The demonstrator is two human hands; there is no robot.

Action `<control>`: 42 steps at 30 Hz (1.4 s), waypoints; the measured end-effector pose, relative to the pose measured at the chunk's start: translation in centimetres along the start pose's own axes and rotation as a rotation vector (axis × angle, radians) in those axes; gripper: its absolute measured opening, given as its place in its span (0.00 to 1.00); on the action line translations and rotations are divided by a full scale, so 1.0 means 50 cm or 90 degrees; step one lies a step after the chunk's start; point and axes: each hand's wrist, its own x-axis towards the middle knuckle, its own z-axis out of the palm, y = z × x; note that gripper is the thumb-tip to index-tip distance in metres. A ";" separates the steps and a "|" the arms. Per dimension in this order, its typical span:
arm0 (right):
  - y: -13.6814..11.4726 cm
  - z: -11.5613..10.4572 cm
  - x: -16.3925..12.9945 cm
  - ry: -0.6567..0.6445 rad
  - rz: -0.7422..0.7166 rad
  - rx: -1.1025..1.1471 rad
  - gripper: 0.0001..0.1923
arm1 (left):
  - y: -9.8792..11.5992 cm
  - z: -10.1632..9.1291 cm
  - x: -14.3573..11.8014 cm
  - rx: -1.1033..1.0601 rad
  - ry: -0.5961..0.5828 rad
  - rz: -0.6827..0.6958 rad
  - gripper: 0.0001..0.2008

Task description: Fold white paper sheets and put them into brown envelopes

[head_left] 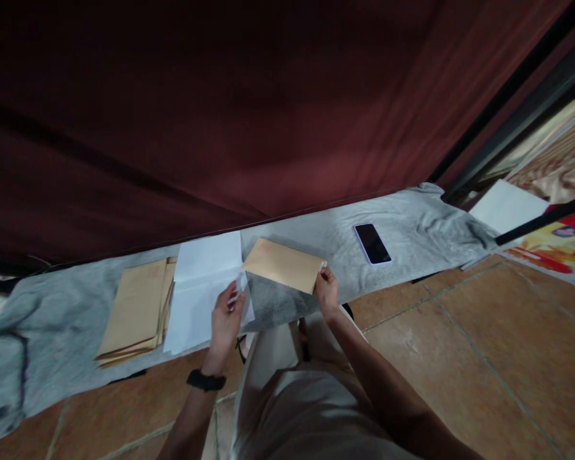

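Note:
A tan paper envelope (285,263) lies slantwise in front of me on a grey cloth. At its right end my right hand (326,291) pinches the edge between thumb and fingers, with a small white bit showing by the fingertips. Beside its left end, my left hand (227,311) is closed on a thin whitish strip (240,283), too blurred to tell its kind. That hand, with a black band on the wrist, is over the white paper sheets (196,300). Left of these sheets lies a stack of tan envelopes (134,306).
A phone (373,244) with a dark screen lies right of the envelope on the grey cloth (311,223). Behind the narrow surface hangs a dark red curtain (268,128). Black bars (512,96) and a white sheet (508,206) are at the right. Below is a tiled floor (460,358).

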 end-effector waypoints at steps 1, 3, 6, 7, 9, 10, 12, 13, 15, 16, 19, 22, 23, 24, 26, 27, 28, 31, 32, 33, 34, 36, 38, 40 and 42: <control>0.002 0.003 0.000 0.021 0.002 0.009 0.21 | 0.019 0.027 -0.010 -0.104 -0.021 -0.063 0.27; 0.003 0.011 -0.003 0.051 0.002 0.021 0.21 | 0.054 0.088 -0.031 -0.326 -0.087 -0.203 0.25; -0.001 0.016 -0.014 0.055 0.002 0.030 0.20 | 0.093 0.174 -0.061 -0.464 -0.162 -0.314 0.22; -0.003 0.016 -0.018 0.046 0.005 0.031 0.20 | 0.103 0.197 -0.067 -0.480 -0.177 -0.331 0.21; -0.008 0.013 -0.024 0.016 0.015 0.030 0.19 | 0.116 0.231 -0.074 -0.507 -0.172 -0.356 0.21; -0.009 0.011 -0.025 -0.001 0.022 0.028 0.19 | 0.120 0.242 -0.074 -0.517 -0.160 -0.362 0.21; -0.011 0.006 -0.024 -0.025 0.035 0.024 0.18 | 0.125 0.254 -0.070 -0.517 -0.129 -0.352 0.22; -0.011 0.004 -0.022 -0.033 0.041 0.023 0.18 | 0.126 0.256 -0.067 -0.502 -0.120 -0.339 0.22; -0.010 0.001 -0.019 -0.046 0.054 0.022 0.16 | 0.125 0.254 -0.062 -0.463 -0.114 -0.317 0.21; -0.009 -0.001 -0.017 -0.052 0.060 0.022 0.15 | 0.124 0.251 -0.060 -0.445 -0.113 -0.311 0.21; -0.008 -0.008 -0.017 -0.052 0.072 0.025 0.11 | 0.119 0.241 -0.057 -0.407 -0.113 -0.302 0.19; -0.009 -0.015 -0.020 -0.039 0.077 0.043 0.11 | 0.116 0.233 -0.053 -0.366 -0.116 -0.280 0.18; -0.010 -0.018 -0.020 -0.035 0.079 0.050 0.12 | 0.116 0.230 -0.049 -0.351 -0.117 -0.269 0.17; -0.011 -0.021 -0.020 -0.032 0.080 0.057 0.14 | 0.116 0.228 -0.045 -0.336 -0.118 -0.258 0.17; -0.013 -0.029 -0.017 -0.025 0.079 0.066 0.20 | 0.116 0.223 -0.033 -0.307 -0.121 -0.236 0.15; -0.014 -0.034 -0.014 -0.021 0.078 0.068 0.23 | 0.116 0.220 -0.026 -0.293 -0.125 -0.226 0.13; -0.014 -0.039 -0.011 -0.023 0.080 0.067 0.25 | 0.115 0.217 -0.020 -0.279 -0.131 -0.216 0.12; -0.012 -0.050 -0.003 -0.060 0.100 0.044 0.23 | 0.111 0.208 -0.005 -0.242 -0.154 -0.191 0.10; -0.011 -0.052 0.000 -0.078 0.108 0.034 0.21 | 0.108 0.206 -0.001 -0.232 -0.158 -0.184 0.10; -0.009 -0.052 0.001 -0.094 0.115 0.025 0.20 | 0.105 0.204 0.002 -0.224 -0.159 -0.178 0.11; -0.008 -0.052 0.002 -0.106 0.118 0.018 0.18 | 0.101 0.204 0.005 -0.218 -0.155 -0.174 0.12; -0.005 -0.049 0.003 -0.119 0.121 0.005 0.17 | 0.093 0.204 0.011 -0.207 -0.135 -0.172 0.18; -0.005 -0.046 0.003 -0.128 0.122 -0.014 0.14 | 0.085 0.205 0.015 -0.198 -0.108 -0.177 0.25; -0.005 -0.045 0.002 -0.135 0.120 -0.037 0.10 | 0.077 0.206 0.014 -0.179 -0.085 -0.171 0.30; -0.006 -0.045 0.002 -0.143 0.117 -0.062 0.08 | 0.071 0.207 0.008 -0.148 -0.082 -0.136 0.35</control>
